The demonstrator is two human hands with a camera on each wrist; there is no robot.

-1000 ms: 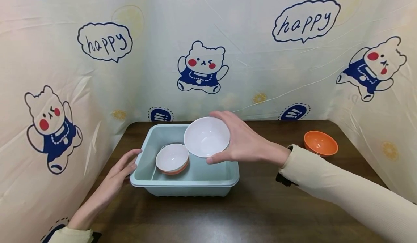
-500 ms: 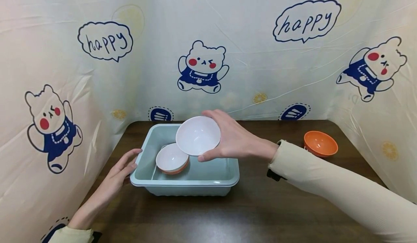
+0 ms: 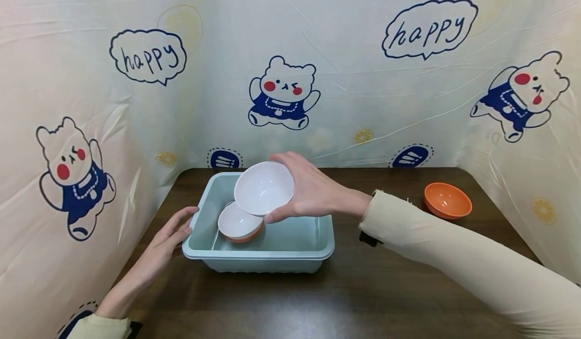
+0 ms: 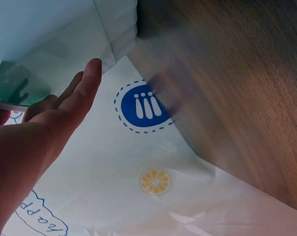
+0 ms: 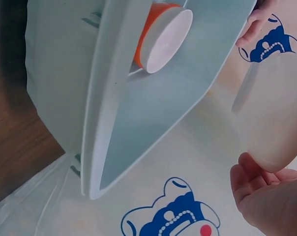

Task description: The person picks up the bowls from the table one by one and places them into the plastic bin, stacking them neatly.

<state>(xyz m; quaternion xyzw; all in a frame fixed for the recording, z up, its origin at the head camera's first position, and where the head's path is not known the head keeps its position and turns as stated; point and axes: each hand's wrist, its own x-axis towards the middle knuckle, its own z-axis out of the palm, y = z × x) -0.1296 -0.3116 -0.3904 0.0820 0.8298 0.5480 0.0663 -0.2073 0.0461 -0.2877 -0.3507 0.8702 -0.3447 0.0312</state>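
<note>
My right hand (image 3: pixel 313 185) holds a white bowl (image 3: pixel 264 188) by its right side, thumb at the near rim and fingers at the far side. It is tilted with its inside towards me, above a pale blue-green basin (image 3: pixel 268 255). In the right wrist view the held bowl (image 5: pixel 274 113) shows its pale outside. Inside the basin, at the left, a white bowl (image 3: pixel 237 223) sits on an orange one (image 3: pixel 245 238); the held bowl partly covers them. My left hand (image 3: pixel 165 238) touches the basin's left side, its fingers (image 4: pixel 82 91) straight along the outer wall.
An orange bowl (image 3: pixel 448 201) stands alone at the right of the dark wooden table (image 3: pixel 386 278). Patterned cloth (image 3: pixel 340 76) with bears and "happy" bubbles hangs behind and along both sides of the table.
My right hand has moved left with the white bowl, which now overlaps the stacked bowls in the head view. My left hand and the basin have stayed in place.
</note>
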